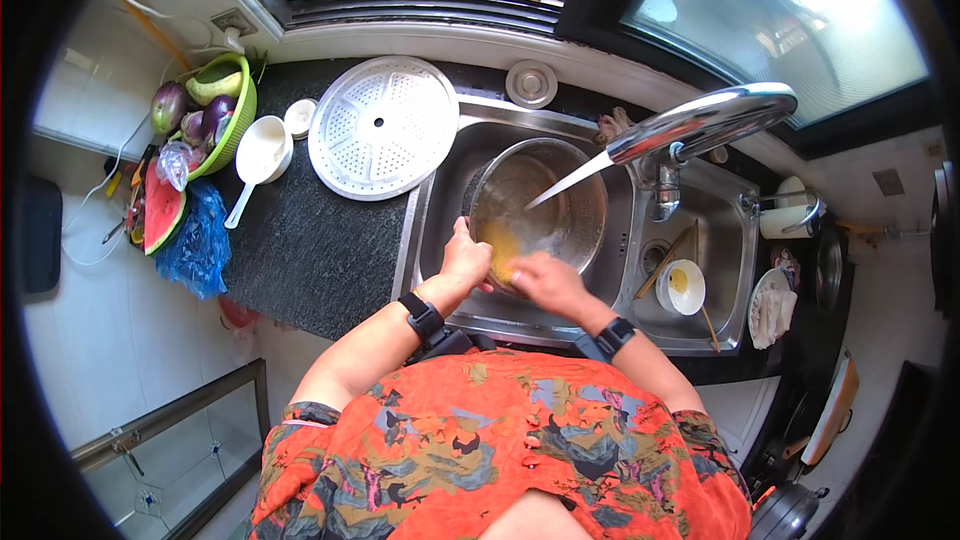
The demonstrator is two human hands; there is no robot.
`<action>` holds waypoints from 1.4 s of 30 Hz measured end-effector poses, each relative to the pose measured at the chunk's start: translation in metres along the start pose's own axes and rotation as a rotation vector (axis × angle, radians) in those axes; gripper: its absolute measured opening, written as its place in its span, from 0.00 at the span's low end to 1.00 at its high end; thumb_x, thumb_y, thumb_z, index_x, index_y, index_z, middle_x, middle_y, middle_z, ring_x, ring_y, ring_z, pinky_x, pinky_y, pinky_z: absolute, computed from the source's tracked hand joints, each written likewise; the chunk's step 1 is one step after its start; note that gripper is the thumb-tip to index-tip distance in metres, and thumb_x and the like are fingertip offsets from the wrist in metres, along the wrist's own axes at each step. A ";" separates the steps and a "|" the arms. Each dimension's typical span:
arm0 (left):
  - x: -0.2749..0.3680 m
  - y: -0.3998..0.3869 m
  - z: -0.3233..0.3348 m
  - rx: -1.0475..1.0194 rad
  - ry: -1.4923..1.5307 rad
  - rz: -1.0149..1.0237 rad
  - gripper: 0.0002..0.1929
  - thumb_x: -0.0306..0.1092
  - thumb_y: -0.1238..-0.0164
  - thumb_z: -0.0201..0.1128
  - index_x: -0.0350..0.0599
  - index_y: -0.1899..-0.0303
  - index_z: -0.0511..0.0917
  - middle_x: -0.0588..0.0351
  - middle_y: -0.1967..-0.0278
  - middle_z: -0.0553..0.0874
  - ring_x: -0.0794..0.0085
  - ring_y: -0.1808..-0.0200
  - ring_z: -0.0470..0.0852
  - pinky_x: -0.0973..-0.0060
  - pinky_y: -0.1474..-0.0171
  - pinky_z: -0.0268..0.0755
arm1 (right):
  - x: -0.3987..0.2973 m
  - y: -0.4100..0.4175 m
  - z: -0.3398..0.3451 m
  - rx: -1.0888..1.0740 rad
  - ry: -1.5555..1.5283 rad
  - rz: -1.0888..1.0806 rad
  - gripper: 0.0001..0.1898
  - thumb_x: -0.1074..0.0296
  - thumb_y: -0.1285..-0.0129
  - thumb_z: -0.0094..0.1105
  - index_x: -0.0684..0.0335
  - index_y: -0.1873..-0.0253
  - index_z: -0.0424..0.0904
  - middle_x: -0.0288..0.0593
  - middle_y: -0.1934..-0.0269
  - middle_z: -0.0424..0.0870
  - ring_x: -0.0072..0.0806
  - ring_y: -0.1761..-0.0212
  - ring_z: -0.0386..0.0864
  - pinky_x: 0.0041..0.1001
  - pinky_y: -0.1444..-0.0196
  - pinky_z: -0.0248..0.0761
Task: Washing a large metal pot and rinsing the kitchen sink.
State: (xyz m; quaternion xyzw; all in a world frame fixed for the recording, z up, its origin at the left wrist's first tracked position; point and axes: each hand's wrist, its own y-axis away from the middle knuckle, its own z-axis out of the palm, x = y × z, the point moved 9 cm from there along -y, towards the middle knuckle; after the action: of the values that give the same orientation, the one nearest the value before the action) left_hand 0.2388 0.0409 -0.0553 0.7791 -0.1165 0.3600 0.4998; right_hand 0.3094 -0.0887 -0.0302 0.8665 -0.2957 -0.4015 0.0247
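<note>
A large round metal pot (574, 165) sits in the left sink basin, with water running into it from the chrome faucet (697, 116). My left hand (466, 259) grips the pot's near left rim. My right hand (547, 286) is at the near rim, its fingers blurred beside a yellow scrubber or cloth (501, 247) that lies against the inner wall; how the fingers hold it is hard to make out. A white bowl (694, 291) with a yellow spot inside rests in the right basin (720, 225), near wooden chopsticks (664, 266).
On the left counter (300, 262) lie a perforated metal steamer plate (412, 157), a white dipper (259, 157), a green basket (244, 105) of eggplants, a cut watermelon piece (159, 202) and a blue plastic bag (196, 240). A plate with a cloth (772, 315) stands right of the sink.
</note>
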 end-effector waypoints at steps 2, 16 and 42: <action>0.003 -0.002 0.002 -0.012 0.037 -0.003 0.38 0.24 0.45 0.50 0.42 0.31 0.44 0.37 0.55 0.80 0.58 0.76 0.84 0.70 0.85 0.76 | -0.001 0.000 0.019 -0.206 0.153 -0.025 0.14 0.59 0.40 0.52 0.56 0.54 0.82 0.47 0.61 0.78 0.42 0.55 0.77 0.39 0.55 0.70; -0.031 -0.031 -0.017 0.007 -0.095 -0.107 0.40 0.21 0.46 0.49 0.45 0.30 0.43 0.39 0.56 0.80 0.60 0.80 0.82 0.71 0.87 0.74 | 0.076 0.034 -0.110 0.497 0.230 0.305 0.09 0.60 0.46 0.56 0.55 0.63 0.81 0.43 0.65 0.81 0.41 0.62 0.79 0.38 0.60 0.72; -0.031 -0.023 0.000 -0.193 0.325 0.084 0.30 0.21 0.50 0.50 0.40 0.40 0.60 0.47 0.60 0.78 0.65 0.76 0.81 0.77 0.86 0.74 | 0.086 0.076 -0.141 0.824 0.028 0.288 0.09 0.65 0.44 0.59 0.61 0.60 0.81 0.47 0.64 0.82 0.41 0.62 0.80 0.33 0.59 0.72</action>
State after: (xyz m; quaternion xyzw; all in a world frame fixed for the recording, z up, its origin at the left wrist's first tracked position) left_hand 0.2292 0.0469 -0.0924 0.6535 -0.1005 0.4889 0.5691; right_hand 0.4149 -0.2244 0.0280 0.7593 -0.5486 -0.2306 -0.2635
